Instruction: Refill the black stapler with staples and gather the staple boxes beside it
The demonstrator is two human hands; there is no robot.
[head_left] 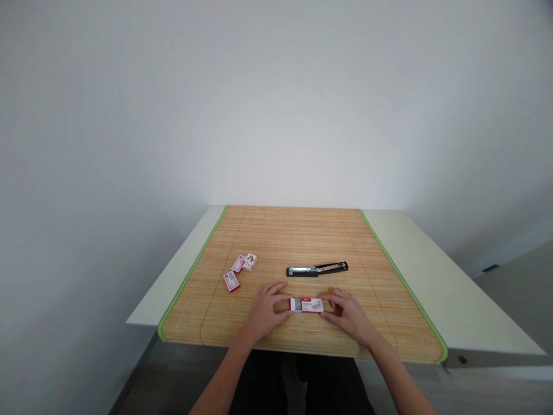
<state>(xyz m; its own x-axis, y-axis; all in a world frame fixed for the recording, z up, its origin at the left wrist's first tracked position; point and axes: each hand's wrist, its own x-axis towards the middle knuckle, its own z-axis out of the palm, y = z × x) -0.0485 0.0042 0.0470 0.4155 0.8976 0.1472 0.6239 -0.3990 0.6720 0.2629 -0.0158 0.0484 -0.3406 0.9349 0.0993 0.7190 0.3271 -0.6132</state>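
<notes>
Between my two hands, low over the bamboo mat, is a small red and white staple box (311,305). Its inner tray is slid partly out on the left, and grey staples show in the gap. My left hand (268,308) pinches the tray end between thumb and fingers. At the other end, my right hand (344,311) grips the sleeve the same way. Just beyond the hands lies a black stapler (317,270), swung wide open with its metal channel showing.
Several small red and white boxes lie at the left: one box (231,281) nearer me, another box (238,264) and a third box (249,261) touching behind it. A bamboo mat (294,230) with green edging covers the middle of the white table (432,271). A wall stands behind.
</notes>
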